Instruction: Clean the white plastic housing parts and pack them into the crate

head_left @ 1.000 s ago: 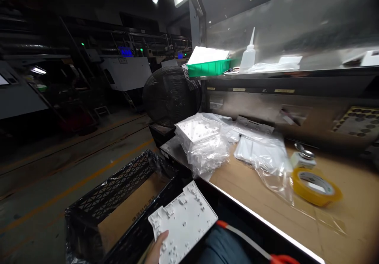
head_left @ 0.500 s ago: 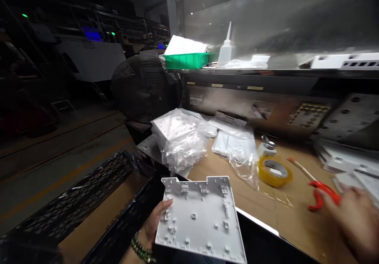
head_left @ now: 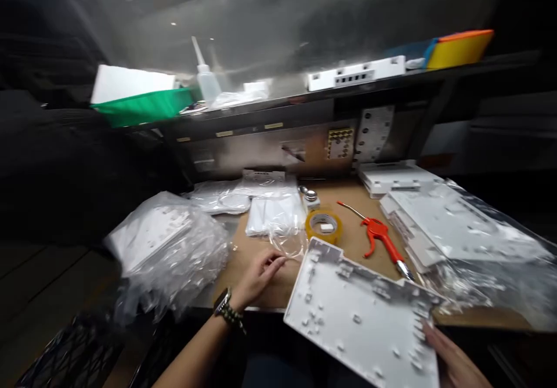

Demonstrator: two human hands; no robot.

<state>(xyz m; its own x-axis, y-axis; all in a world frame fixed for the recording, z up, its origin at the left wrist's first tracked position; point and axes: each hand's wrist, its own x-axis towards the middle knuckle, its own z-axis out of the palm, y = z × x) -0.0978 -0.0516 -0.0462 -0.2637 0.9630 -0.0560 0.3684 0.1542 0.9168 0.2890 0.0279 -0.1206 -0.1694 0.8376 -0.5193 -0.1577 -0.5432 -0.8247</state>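
Note:
A white moulded plastic panel (head_left: 348, 318), with clips and small posts on its upper face, is tilted in front of the bench edge. My right hand (head_left: 452, 356) grips it at its right side. My left hand (head_left: 261, 275), with a watch and beaded bracelet on the wrist, is over the cardboard-covered bench, fingers loosely curled and thumb apart. Its fingertips are close to the lower edge of some clear plastic bags (head_left: 278, 214); whether they touch is unclear. A roll of yellow tape (head_left: 322, 227) and a red air blow gun (head_left: 378, 234) lie beyond the panel.
Bagged white panels (head_left: 161, 237) are piled at the left; more white panels (head_left: 461, 220) lie with plastic film at the right. A small pump bottle (head_left: 310, 199) stands behind the tape. The shelf above bears a green bin (head_left: 143, 107) and a nozzle bottle (head_left: 208, 83).
The panel has passed from my left hand to my right. My right hand has left the blow gun area, and my left has moved over the bench. The view has swung right.

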